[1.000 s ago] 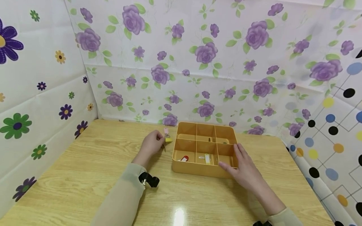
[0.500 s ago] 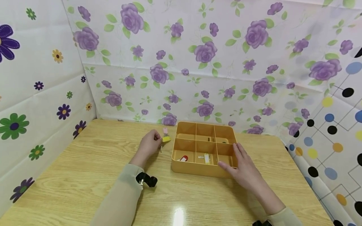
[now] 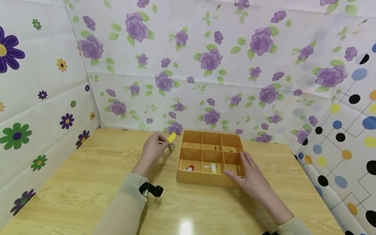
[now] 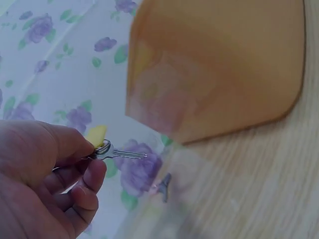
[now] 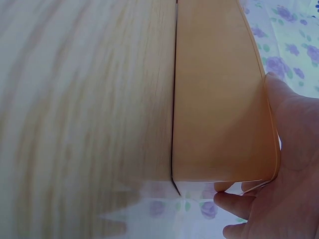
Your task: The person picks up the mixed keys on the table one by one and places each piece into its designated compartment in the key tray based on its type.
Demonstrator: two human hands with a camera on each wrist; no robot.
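Note:
My left hand (image 3: 153, 147) pinches a key with a yellow tag (image 3: 172, 137) between thumb and fingers, left of the orange compartment box (image 3: 205, 179). In the left wrist view the metal key (image 4: 127, 154) sticks out past the fingertips. Behind it a second key (image 4: 165, 188) lies on the table, with a bit of pink beside it. My right hand (image 3: 255, 178) rests on the box's front right corner, thumb at the front rim and fingers along the right side. A red tag (image 3: 190, 168) lies in the front left compartment, a key with a yellow-and-white tag (image 3: 213, 167) in the front middle one.
The box stands towards the back of a wooden table (image 3: 182, 209). Small items sit low in the back middle and back right compartments, mostly hidden by dividers. Flowered cloth (image 3: 164, 107) rises behind the table's back edge, with more patterned cloth at both sides.
The yellow tag, low by the table before, is now lifted and tilted upwards in my left hand. The pink tag, visible earlier, is hidden in the head view. My right hand keeps its place.

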